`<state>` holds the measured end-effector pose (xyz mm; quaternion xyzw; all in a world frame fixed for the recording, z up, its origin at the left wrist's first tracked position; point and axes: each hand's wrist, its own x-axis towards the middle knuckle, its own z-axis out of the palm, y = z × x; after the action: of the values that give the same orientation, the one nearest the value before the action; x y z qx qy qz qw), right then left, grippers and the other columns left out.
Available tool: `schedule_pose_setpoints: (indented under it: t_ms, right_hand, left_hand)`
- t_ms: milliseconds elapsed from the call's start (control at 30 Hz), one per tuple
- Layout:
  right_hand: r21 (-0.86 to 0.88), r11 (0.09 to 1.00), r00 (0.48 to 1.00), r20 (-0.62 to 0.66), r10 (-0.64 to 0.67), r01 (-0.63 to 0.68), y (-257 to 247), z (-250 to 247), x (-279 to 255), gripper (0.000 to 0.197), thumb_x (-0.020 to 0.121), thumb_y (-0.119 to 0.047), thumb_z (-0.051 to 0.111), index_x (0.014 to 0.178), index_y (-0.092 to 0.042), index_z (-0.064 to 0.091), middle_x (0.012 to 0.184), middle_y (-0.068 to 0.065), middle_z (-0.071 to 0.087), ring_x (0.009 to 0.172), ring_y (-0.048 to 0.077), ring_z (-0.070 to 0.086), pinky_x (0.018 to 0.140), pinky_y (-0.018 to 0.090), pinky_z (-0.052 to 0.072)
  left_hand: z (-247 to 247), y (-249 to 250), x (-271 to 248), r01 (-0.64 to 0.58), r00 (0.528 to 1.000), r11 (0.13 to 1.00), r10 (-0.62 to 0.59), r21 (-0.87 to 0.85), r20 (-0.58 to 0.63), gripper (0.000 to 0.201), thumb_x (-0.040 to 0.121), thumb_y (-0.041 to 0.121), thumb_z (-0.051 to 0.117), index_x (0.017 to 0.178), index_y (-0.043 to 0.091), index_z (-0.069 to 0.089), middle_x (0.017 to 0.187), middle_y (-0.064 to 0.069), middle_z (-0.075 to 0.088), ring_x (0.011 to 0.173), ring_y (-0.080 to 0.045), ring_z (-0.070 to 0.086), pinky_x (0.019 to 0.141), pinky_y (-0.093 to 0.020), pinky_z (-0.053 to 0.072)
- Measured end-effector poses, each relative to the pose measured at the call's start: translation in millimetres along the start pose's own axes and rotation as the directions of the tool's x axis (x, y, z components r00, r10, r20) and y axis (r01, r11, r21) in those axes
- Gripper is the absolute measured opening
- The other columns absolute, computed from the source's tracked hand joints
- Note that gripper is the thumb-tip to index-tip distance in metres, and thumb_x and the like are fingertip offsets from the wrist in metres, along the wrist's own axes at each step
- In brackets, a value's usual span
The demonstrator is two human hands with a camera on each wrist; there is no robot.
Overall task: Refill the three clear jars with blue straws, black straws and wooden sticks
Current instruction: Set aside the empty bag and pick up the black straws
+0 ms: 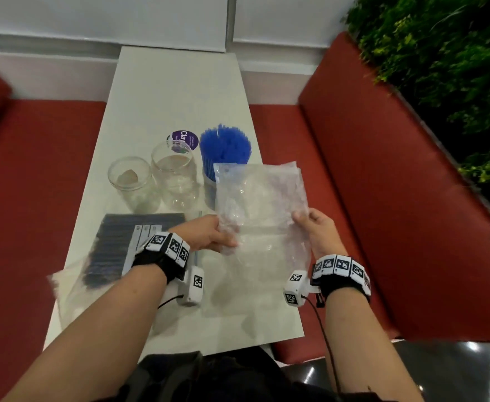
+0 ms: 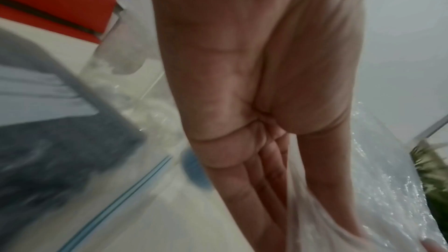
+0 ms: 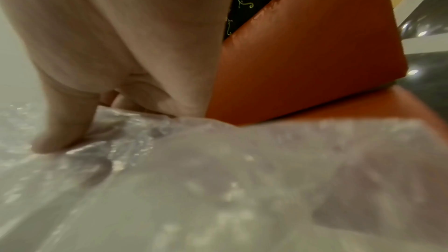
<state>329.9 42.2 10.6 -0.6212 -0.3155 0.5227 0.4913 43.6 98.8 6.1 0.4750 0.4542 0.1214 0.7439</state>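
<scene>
Both hands hold up an empty clear plastic bag (image 1: 262,210) over the white table (image 1: 177,91). My left hand (image 1: 209,236) pinches its left edge, my right hand (image 1: 314,224) its right edge. Behind the bag stands a clear jar packed with blue straws (image 1: 225,149). Two more clear jars, the left jar (image 1: 130,181) and the middle jar (image 1: 175,175), stand beside it, nearly empty. A clear bag of black straws (image 1: 127,245) lies flat under my left forearm. In the wrist views the plastic bag (image 2: 363,208) (image 3: 218,179) fills much of the frame, with the thumb (image 3: 65,122) pressing on it.
Red bench seats (image 1: 382,184) flank the table on both sides. A green plant wall (image 1: 446,62) rises at the right. A round purple sticker (image 1: 182,139) lies behind the middle jar. Another clear bag (image 1: 238,288) lies flat on the table below the held one.
</scene>
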Motion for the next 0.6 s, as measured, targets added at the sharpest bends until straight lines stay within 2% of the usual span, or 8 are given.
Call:
schedule_pose_setpoints:
  t_ms: [67,133,200,300,400,433,500,600]
  right_hand:
    - [-0.129,0.986,0.993,-0.067,0.094,-0.102,24.4,-3.8,-0.1,0.019,0.092,-0.019,0.074,0.096,-0.001,0.069,0.082,0.008,0.071,0.07,0.019,0.065,0.066,0.03,0.055]
    - [-0.312,0.929,0.98,-0.085,0.18,-0.198,47.6,-3.8,-0.6,0.01,0.095,-0.017,0.07,0.092,-0.008,0.07,0.077,0.002,0.069,0.066,0.015,0.061,0.065,0.026,0.049]
    - [-0.397,0.878,0.964,-0.103,0.245,-0.266,68.2,-1.2,-2.1,0.008,0.096,-0.015,0.068,0.095,-0.007,0.067,0.077,0.003,0.065,0.067,0.017,0.057,0.065,0.027,0.045]
    - [-0.419,0.837,0.934,-0.213,0.285,-0.351,87.8,7.6,-4.0,0.018,0.093,-0.014,0.071,0.109,-0.006,0.065,0.099,0.01,0.066,0.091,0.026,0.063,0.077,0.031,0.047]
    - [-0.555,0.727,0.9,-0.384,0.208,-0.405,92.5,17.0,-4.2,0.058,0.089,-0.02,0.076,0.14,-0.018,0.049,0.134,0.011,0.053,0.124,0.035,0.054,0.098,0.042,0.046]
    - [-0.647,0.675,0.915,-0.39,0.107,-0.355,91.4,20.4,-4.1,0.063,0.088,-0.02,0.075,0.143,-0.022,0.045,0.137,0.011,0.05,0.125,0.036,0.051,0.101,0.046,0.044]
    - [-0.801,0.583,0.968,-0.233,-0.096,-0.135,90.6,29.8,-1.5,0.061,0.086,-0.019,0.073,0.141,-0.025,0.046,0.13,0.011,0.049,0.119,0.033,0.049,0.099,0.046,0.044]
    - [-0.901,0.409,0.988,0.113,-0.105,0.146,99.7,45.3,0.7,0.057,0.088,-0.02,0.07,0.141,-0.027,0.049,0.127,0.009,0.05,0.115,0.03,0.048,0.1,0.041,0.043]
  left_hand:
    - [5.6,-25.8,6.6,0.112,0.993,0.993,-0.113,-0.042,-0.021,0.037,0.083,-0.01,0.073,0.115,-0.001,0.056,0.084,-0.015,0.074,0.08,-0.03,0.075,0.07,-0.035,0.062]
    - [7.4,-45.9,9.5,0.216,0.976,0.976,-0.216,-0.007,0.011,0.027,0.084,-0.011,0.071,0.105,-0.001,0.057,0.075,-0.015,0.073,0.072,-0.029,0.075,0.067,-0.037,0.063]
    - [12.9,-60.1,12.0,0.287,0.956,0.956,-0.29,0.059,0.051,0.02,0.085,-0.009,0.071,0.1,-0.001,0.059,0.075,-0.016,0.072,0.069,-0.028,0.073,0.075,-0.043,0.064]
    - [21.7,-73.6,22.2,0.326,0.932,0.941,-0.304,0.087,-0.199,0.038,0.086,-0.001,0.075,0.117,-0.003,0.054,0.089,-0.02,0.068,0.075,-0.03,0.069,0.085,-0.05,0.06]
    - [25.6,-74.2,30.7,0.34,0.857,0.933,-0.254,0.122,-0.449,0.056,0.085,0.015,0.079,0.131,0.005,0.048,0.116,-0.022,0.063,0.091,-0.034,0.068,0.089,-0.05,0.058]
    - [26.6,-71.2,31.5,0.364,0.836,0.908,-0.222,0.206,-0.501,0.059,0.084,0.019,0.08,0.13,0.007,0.047,0.117,-0.02,0.063,0.095,-0.034,0.068,0.087,-0.046,0.058]
    - [29.3,-66.6,33.2,0.395,0.806,0.827,-0.103,0.4,-0.583,0.058,0.081,0.022,0.082,0.124,0.008,0.045,0.116,-0.016,0.062,0.095,-0.03,0.063,0.078,-0.036,0.051]
    - [42.1,-66.2,40.7,0.349,0.83,0.829,-0.057,0.437,-0.555,0.037,0.084,0.014,0.078,0.109,0.011,0.051,0.104,-0.016,0.064,0.079,-0.025,0.059,0.068,-0.038,0.051]
